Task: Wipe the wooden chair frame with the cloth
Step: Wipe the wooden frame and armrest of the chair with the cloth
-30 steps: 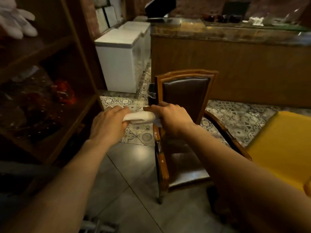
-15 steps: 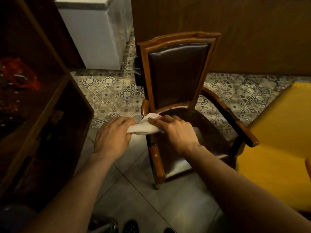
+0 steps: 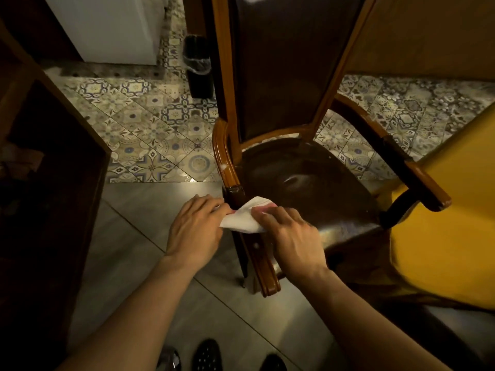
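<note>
Shelf unit (image 3: 53,162): dark wooden unit along the left edge, well apart from the work.
Bin (image 3: 198,68): small black lined bin on the patterned floor tiles (image 3: 150,135), behind the chair's left side.
Left hand (image 3: 197,231): knuckles up, fingers curled closed on the left end of the cloth, just outside the chair's left armrest.
Cloth (image 3: 242,219): white, bunched, stretched between both hands and draped across the armrest just below its dark joint; a pinkish patch shows at its far edge.
Left armrest (image 3: 263,266): a rail of the wooden chair frame (image 3: 223,145). Its long axis runs from the near end, low in view, up and away toward the backrest, curving at the top. The cloth crosses it at right angles.
Right hand (image 3: 290,236): palm down, fingers closed over the right end of the cloth, pressing it against the inner side of the rail at the seat edge.
Seat (image 3: 308,180): dark, glossy, directly right of the rail.
Right armrest (image 3: 401,162): well apart from both hands, next to a yellow cushioned seat (image 3: 442,236).
Key relation: the rail lies between the hands, each about equally near it, so I judge the wipe will run along the rail's length, toward or away from the person.
Progress: likely early; the backrest posts and the right armrest look untouched.
Risk: the cloth may snag on the joint.
</note>
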### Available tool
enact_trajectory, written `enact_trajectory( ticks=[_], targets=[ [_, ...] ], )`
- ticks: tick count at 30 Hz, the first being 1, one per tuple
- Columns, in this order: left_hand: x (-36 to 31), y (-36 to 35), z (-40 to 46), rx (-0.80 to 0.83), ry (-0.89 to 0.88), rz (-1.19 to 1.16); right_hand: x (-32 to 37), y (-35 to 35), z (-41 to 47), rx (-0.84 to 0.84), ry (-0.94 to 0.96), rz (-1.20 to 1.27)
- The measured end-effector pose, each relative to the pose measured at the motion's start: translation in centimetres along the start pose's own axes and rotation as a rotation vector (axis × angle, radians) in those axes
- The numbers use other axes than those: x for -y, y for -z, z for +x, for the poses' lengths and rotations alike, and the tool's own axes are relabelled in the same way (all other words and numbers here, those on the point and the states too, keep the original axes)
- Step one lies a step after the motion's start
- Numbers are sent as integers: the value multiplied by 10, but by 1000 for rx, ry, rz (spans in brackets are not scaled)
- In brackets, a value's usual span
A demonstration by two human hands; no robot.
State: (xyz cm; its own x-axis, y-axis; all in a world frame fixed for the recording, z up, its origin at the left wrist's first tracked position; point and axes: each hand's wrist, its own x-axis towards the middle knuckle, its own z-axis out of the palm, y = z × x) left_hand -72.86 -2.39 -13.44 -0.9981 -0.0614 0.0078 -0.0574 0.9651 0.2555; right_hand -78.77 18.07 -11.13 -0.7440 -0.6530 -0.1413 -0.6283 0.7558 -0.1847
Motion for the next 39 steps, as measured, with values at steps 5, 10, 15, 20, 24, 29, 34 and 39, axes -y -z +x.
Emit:
enact_trajectory(
  ticks=[5,10,15,20,24,29,34,39],
  targets=[
    [9,-26,11,96,-87,-69,-2,-36,3,103,50,31],
    [9,-26,42,208,-155,-319,0,-51,8,138,107,20],
    [6,-51,72,186,-179,-122,7,-64,-1,118,55,3],
    [1,-77,62,174,-178,-63,7,-65,-15,67,67,34],
    [3,-80,60,153,-178,-65,6,-67,-42,113,68,50],
    [0,-84,58,109,-170,-111,2,-67,-83,19,68,50],
    [-1,-92,57,77,-150,-125,-1,-69,-101,101,84,-38],
    [0,-95,56,56,-128,-135,-4,-67,-90,91,164,-75]
  ],
)
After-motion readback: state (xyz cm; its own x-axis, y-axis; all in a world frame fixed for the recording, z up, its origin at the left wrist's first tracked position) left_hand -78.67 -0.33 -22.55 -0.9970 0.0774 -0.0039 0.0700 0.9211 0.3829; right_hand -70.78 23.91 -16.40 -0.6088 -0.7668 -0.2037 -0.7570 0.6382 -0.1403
